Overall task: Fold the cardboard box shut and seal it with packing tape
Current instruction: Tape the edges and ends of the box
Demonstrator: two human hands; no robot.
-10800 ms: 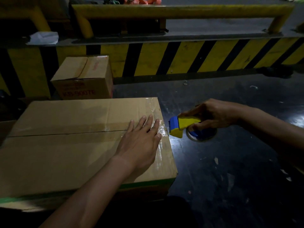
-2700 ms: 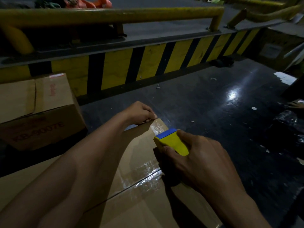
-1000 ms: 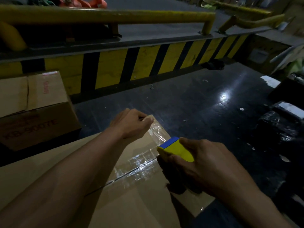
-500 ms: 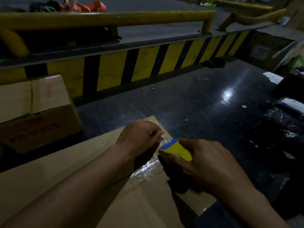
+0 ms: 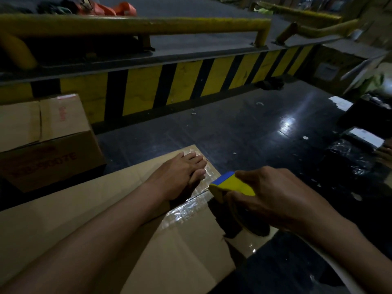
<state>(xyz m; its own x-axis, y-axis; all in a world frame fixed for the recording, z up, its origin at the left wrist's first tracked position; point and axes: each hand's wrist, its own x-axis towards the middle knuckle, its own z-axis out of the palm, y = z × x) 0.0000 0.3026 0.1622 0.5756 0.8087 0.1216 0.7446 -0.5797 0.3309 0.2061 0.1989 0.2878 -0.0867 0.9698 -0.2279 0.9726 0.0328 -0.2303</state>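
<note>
— What couldn't you make out from where you stood?

— Plenty. The place was dim. The roll inside the tape dispenser [image 5: 232,186] was buried under the right hand [image 5: 273,200], whose fingers were clamped around the yellow body; only that and a blue front edge showed. The near end of the cardboard box [image 5: 89,219] ran out of view under both forearms.

— And the box itself?

— It sat on the dark, glossy floor [image 5: 244,128], flaps down, its centre seam running from near left to far right, toward the striped barrier [image 5: 191,83]. The dispenser's blue nose pointed back along that seam from the far right edge.

— The other hand?

— The left hand [image 5: 180,177] lay flat, fingers spread and gripping nothing, pressing wrinkled, shiny clear tape [image 5: 186,211] onto the matte board at the far corner.

— Anything else?

— A second carton [image 5: 46,141] stood left, its red print too blurred to read.
</note>
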